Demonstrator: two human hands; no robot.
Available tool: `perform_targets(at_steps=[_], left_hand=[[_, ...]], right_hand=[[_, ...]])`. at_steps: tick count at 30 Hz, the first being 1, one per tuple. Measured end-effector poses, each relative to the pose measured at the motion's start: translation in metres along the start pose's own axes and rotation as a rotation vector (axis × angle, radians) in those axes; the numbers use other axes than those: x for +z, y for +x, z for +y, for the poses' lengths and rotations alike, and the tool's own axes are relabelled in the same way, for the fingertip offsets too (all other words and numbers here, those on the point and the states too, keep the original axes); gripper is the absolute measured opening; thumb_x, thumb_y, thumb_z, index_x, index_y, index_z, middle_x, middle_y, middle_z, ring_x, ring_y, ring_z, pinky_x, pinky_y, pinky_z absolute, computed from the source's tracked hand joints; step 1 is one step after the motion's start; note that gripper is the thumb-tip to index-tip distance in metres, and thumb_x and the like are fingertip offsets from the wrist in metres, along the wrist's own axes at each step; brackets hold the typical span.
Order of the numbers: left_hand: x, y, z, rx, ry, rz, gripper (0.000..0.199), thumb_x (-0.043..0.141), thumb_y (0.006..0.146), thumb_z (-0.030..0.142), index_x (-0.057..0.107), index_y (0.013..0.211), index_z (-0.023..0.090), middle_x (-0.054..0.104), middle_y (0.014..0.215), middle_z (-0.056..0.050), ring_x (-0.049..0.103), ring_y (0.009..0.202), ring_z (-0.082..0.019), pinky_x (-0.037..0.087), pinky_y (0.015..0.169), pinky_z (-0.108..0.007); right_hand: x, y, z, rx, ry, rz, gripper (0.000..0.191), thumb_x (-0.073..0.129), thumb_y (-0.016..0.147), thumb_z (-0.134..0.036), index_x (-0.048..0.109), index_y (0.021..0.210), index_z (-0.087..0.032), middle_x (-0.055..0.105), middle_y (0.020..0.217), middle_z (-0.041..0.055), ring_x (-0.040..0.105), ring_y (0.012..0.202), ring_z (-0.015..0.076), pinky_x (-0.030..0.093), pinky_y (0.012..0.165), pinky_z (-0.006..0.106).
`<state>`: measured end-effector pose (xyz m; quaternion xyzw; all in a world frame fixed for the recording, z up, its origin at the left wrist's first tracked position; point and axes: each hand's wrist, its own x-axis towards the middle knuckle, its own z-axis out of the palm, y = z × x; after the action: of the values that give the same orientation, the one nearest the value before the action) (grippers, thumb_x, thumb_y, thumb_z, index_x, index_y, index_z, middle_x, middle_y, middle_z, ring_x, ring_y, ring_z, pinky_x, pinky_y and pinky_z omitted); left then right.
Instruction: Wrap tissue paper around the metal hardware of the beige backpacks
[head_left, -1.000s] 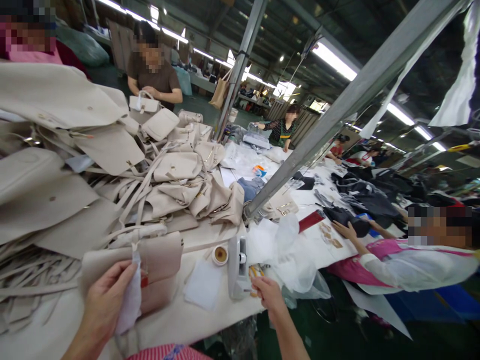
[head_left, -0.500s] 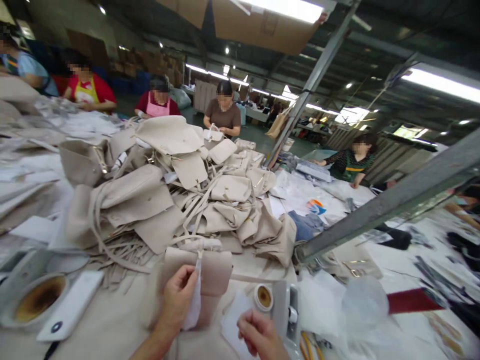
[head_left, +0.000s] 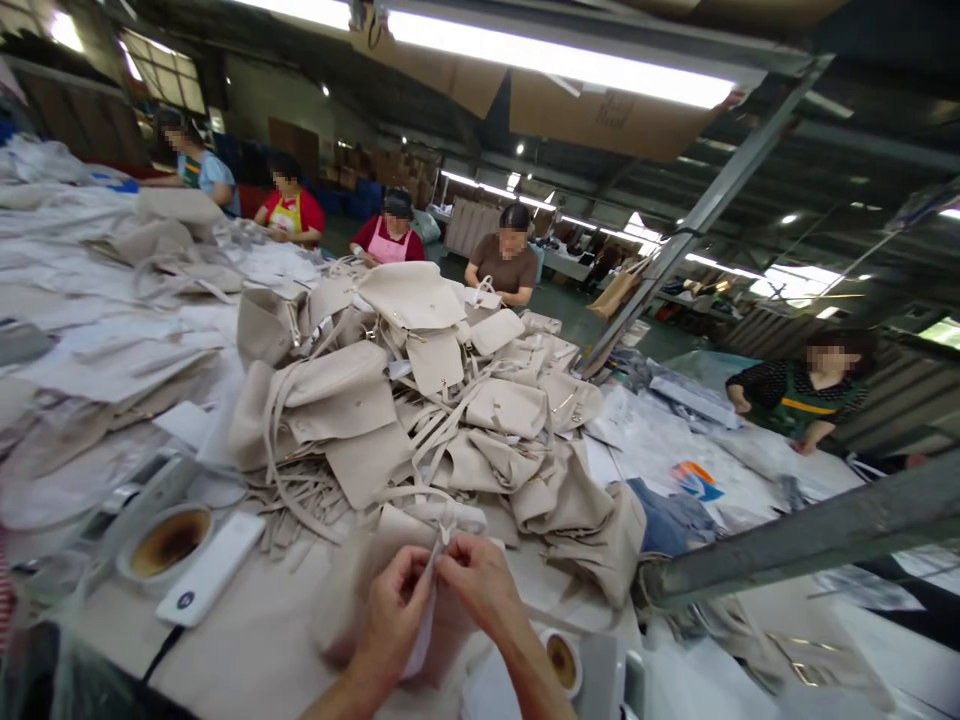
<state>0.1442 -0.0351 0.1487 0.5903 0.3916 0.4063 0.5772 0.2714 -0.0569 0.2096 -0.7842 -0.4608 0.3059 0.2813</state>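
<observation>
A beige bag (head_left: 349, 590) stands on the table in front of me, a pale strap or handle at its top. My left hand (head_left: 401, 600) pinches a thin white sheet (head_left: 422, 635) that hangs down the bag's front. Beside it, my right hand (head_left: 476, 580) has its fingertips closed at the sheet's upper edge, just below the bag's handle. The two hands nearly touch. Both hands partly cover the bag's flap.
Beige bags (head_left: 435, 400) are heaped behind my hands. At left lie a cup of brown liquid (head_left: 169, 540) and a white device (head_left: 210, 570) with a cable; another cup (head_left: 561, 660) is at right. A metal beam (head_left: 787, 530) crosses the right side. Several people work beyond.
My right hand has moved up and left from beside the right cup to the top of the white sheet. My left hand still pinches the sheet. The camera view has swung left.
</observation>
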Motion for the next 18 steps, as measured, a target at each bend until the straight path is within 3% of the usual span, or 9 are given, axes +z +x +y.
perform_targets(at_steps=[4, 8, 10, 12, 15, 18], left_hand=[[-0.009, -0.004, 0.007, 0.081, 0.088, 0.095, 0.034, 0.063, 0.08, 0.034, 0.064, 0.112, 0.021, 0.068, 0.068, -0.001, 0.064, 0.066, -0.02, 0.051, 0.07, -0.029], [-0.016, -0.004, 0.018, 0.138, 0.113, 0.01, 0.022, 0.064, 0.079, 0.032, 0.074, 0.098, 0.024, 0.076, 0.092, -0.009, 0.069, 0.088, -0.025, 0.051, 0.085, -0.032], [-0.016, -0.002, 0.022, 0.058, 0.066, 0.009, 0.017, 0.065, 0.078, 0.034, 0.074, 0.088, 0.024, 0.075, 0.091, -0.009, 0.069, 0.087, -0.026, 0.053, 0.08, -0.032], [-0.014, -0.001, 0.025, -0.075, -0.04, 0.027, 0.018, 0.066, 0.076, 0.039, 0.07, 0.083, 0.022, 0.073, 0.078, -0.006, 0.068, 0.073, -0.023, 0.053, 0.066, -0.03], [-0.011, -0.001, 0.027, -0.236, -0.261, 0.071, 0.031, 0.073, 0.067, 0.044, 0.058, 0.082, 0.022, 0.063, 0.058, 0.002, 0.058, 0.053, -0.016, 0.046, 0.049, -0.024], [-0.01, -0.002, 0.028, -0.373, -0.41, 0.048, 0.041, 0.077, 0.06, 0.047, 0.05, 0.08, 0.023, 0.059, 0.054, 0.006, 0.053, 0.046, -0.013, 0.042, 0.045, -0.022]], right_hand=[[0.004, 0.0, 0.002, -0.008, 0.048, 0.024, 0.016, 0.057, 0.069, -0.024, 0.058, 0.054, -0.021, 0.054, 0.054, -0.0037, 0.05, 0.057, 0.0136, 0.032, 0.056, 0.025], [0.008, 0.001, 0.007, -0.038, 0.162, 0.038, 0.018, 0.058, 0.069, -0.026, 0.059, 0.052, -0.02, 0.055, 0.051, -0.0041, 0.049, 0.054, 0.0128, 0.034, 0.055, 0.025], [0.007, 0.001, 0.009, -0.028, 0.239, 0.011, 0.016, 0.059, 0.067, -0.025, 0.06, 0.052, -0.02, 0.056, 0.05, -0.0043, 0.048, 0.054, 0.0123, 0.033, 0.054, 0.025], [0.006, -0.001, 0.008, 0.013, 0.35, -0.046, 0.013, 0.06, 0.065, -0.025, 0.062, 0.055, -0.019, 0.058, 0.051, -0.0039, 0.048, 0.052, 0.0118, 0.033, 0.052, 0.024], [0.006, -0.005, 0.006, 0.1, 0.548, -0.121, 0.009, 0.061, 0.062, -0.026, 0.065, 0.062, -0.018, 0.061, 0.053, -0.003, 0.045, 0.047, 0.0105, 0.031, 0.048, 0.024], [0.01, -0.009, 0.004, 0.152, 0.709, -0.129, 0.014, 0.067, 0.059, -0.03, 0.064, 0.066, -0.019, 0.059, 0.05, -0.0044, 0.043, 0.043, 0.0093, 0.03, 0.046, 0.023]])
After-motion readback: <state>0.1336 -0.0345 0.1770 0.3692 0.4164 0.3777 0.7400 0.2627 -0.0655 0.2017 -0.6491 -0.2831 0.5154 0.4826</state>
